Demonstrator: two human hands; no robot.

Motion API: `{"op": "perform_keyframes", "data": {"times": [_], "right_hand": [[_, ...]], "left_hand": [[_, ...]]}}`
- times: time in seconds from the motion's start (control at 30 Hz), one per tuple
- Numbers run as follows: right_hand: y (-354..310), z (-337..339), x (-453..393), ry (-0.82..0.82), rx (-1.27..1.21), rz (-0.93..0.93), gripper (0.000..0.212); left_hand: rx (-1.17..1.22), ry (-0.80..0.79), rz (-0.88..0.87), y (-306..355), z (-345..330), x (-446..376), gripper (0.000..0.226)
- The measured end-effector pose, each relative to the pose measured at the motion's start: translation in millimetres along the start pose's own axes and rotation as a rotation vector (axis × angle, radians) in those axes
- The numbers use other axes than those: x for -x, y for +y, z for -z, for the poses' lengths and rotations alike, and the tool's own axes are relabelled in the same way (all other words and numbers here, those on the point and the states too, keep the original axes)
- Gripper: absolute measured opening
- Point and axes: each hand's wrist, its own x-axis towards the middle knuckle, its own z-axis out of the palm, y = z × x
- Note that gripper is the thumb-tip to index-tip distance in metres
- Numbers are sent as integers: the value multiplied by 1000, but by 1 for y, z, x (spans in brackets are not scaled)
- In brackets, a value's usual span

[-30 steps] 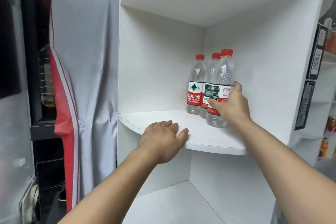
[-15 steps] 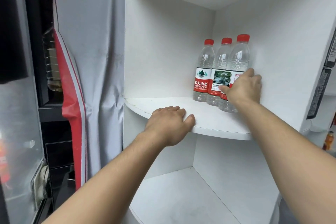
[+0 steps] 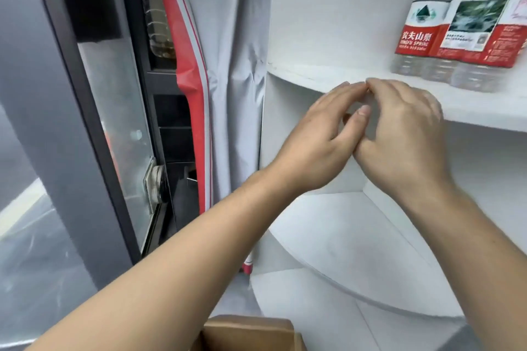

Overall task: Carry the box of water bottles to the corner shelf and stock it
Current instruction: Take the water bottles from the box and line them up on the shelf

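Three clear water bottles (image 3: pixel 459 34) with red and white labels stand together at the back right of a shelf board (image 3: pixel 470 105) in the white corner shelf. My left hand (image 3: pixel 316 139) and my right hand (image 3: pixel 405 134) hang in front of that board's edge, fingertips touching each other, holding nothing. Both hands are below and left of the bottles. The top flaps of a brown cardboard box (image 3: pixel 248 332) show at the bottom edge; its inside is hidden.
A lower white shelf board (image 3: pixel 356 259) curves out beneath the hands. Left of the shelf hangs a grey and red fabric cover (image 3: pixel 228 94). Further left stands a dark-framed glass door (image 3: pixel 94 122) with bottles behind it.
My right hand let go of the bottle and dropped to meet my left hand, which lifted off the shelf board. The view tilted down, so the box came into sight.
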Motion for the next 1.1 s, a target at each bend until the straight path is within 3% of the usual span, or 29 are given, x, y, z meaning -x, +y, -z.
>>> {"op": "perform_keyframes", "data": {"times": [0.13, 0.27, 0.5, 0.63, 0.7, 0.8, 0.9, 1.1], "right_hand": [[-27, -38, 45, 46, -331, 45, 43], [-56, -95, 113, -159, -585, 52, 52], [-78, -176, 263, -656, -603, -79, 74], [-83, -205, 322, -901, -593, -188, 77], [-84, -215, 347, -1025, -518, -192, 68], [-92, -225, 382, -1285, -381, -75, 36], [-104, -233, 418, -1634, -266, 168, 32], [-116, -245, 452, -1796, -170, 430, 43]], "left_hand": [[33, 116, 85, -18, 16, 58, 39], [-65, 158, 304, -60, 31, 135, 29], [-304, -242, 766, -132, 15, 263, 27], [-370, -316, 928, -157, 6, 307, 29], [-388, -313, 984, -166, 3, 326, 28], [-363, -315, 1010, -175, -1, 348, 27], [-330, -334, 991, -179, -5, 359, 28], [-300, -362, 929, -176, -14, 363, 31]]}}
